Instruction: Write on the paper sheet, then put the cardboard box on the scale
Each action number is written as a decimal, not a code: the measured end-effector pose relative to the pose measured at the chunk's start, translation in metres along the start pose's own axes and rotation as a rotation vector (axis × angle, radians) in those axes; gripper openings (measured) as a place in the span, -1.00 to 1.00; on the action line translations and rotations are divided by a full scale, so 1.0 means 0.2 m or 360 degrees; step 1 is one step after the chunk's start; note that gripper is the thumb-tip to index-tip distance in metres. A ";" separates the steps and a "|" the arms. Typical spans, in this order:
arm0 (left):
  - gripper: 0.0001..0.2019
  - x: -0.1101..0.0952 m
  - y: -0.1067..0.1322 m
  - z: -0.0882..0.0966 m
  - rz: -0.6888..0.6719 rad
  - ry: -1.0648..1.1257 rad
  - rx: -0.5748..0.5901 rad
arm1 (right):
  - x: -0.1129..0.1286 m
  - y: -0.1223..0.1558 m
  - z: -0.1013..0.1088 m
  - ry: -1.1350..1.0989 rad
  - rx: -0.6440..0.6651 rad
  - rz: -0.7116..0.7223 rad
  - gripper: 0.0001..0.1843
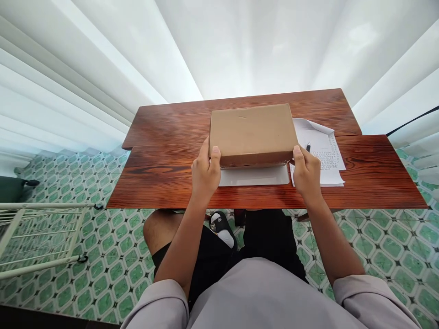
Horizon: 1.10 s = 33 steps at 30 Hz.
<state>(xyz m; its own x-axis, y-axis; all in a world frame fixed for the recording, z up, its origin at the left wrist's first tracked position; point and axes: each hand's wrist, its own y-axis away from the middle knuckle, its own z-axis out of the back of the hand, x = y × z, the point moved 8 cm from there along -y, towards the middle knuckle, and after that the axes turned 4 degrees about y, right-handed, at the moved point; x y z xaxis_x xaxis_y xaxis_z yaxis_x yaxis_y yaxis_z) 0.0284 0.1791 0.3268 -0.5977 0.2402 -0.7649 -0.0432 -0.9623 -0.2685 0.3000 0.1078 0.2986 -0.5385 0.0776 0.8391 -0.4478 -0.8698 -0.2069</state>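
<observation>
A brown cardboard box is held between my two hands over the wooden table. My left hand grips its near left corner, thumb pressed on the near side and fingers round the end. At the near right corner my right hand is closed in the same way, its fingers partly hidden. Beneath the box's near edge a flat white object shows on the table; most of it is covered, so I cannot tell its kind.
Printed paper sheets, one with a curled far edge, lie right of the box with a black-tipped pen on them. White curtains hang behind the table. A white wire rack on casters stands on the tiled floor at left.
</observation>
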 end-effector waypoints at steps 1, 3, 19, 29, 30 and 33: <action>-0.45 0.00 0.00 0.00 0.0003 0.0004 0.0016 | 0.00 0.00 0.00 0.0002 0.0004 -0.0003 -0.50; -0.45 0.00 0.01 -0.01 0.0005 0.0010 0.0041 | 0.00 0.00 0.00 0.0012 0.0003 0.0001 -0.50; -0.39 0.05 0.01 -0.02 0.0047 -0.0046 0.0033 | 0.00 0.01 0.01 0.0113 -0.0030 0.0044 -0.49; -0.19 0.08 0.01 -0.03 0.0054 -0.0111 0.0056 | -0.01 0.02 0.02 0.0158 -0.0097 0.0088 -0.44; -0.16 0.09 0.01 -0.03 0.0054 -0.0116 0.0071 | -0.01 0.02 0.02 0.0164 -0.0109 0.0095 -0.43; -0.11 0.10 0.01 -0.04 0.0062 -0.0119 0.0130 | -0.01 0.02 0.02 0.0174 -0.0132 0.0099 -0.40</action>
<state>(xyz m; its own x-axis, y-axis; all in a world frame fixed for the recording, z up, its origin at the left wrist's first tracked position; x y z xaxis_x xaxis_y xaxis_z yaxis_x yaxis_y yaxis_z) 0.0221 0.1822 0.3058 -0.6582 0.1951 -0.7271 -0.0821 -0.9787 -0.1883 0.3023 0.1025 0.2976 -0.6394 0.0813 0.7646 -0.4661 -0.8318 -0.3013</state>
